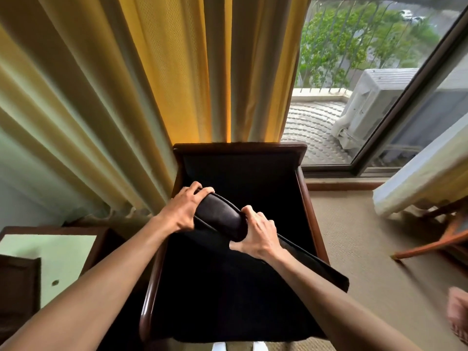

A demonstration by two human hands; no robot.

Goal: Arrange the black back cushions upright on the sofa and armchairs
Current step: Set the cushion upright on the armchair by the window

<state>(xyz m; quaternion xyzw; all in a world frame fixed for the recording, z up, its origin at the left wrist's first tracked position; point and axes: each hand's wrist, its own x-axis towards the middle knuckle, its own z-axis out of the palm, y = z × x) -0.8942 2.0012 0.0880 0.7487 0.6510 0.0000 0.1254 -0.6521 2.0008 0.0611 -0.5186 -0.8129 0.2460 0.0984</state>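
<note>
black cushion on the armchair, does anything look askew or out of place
Yes. The black cushion is not upright against the armchair's backrest. It lies tilted across the seat, its lower right corner jutting past the right armrest. The left hand and right hand grip its top edge.

- The left hand (pixel 182 209) and the right hand (pixel 258 235) both grip the top edge of a black back cushion (pixel 222 219).
- The cushion stands over the seat of a dark wooden armchair (pixel 240 150).
- Yellow curtains (pixel 152 72) hang behind the armchair.
- A window (pixel 354 72) lies to the right.
</note>
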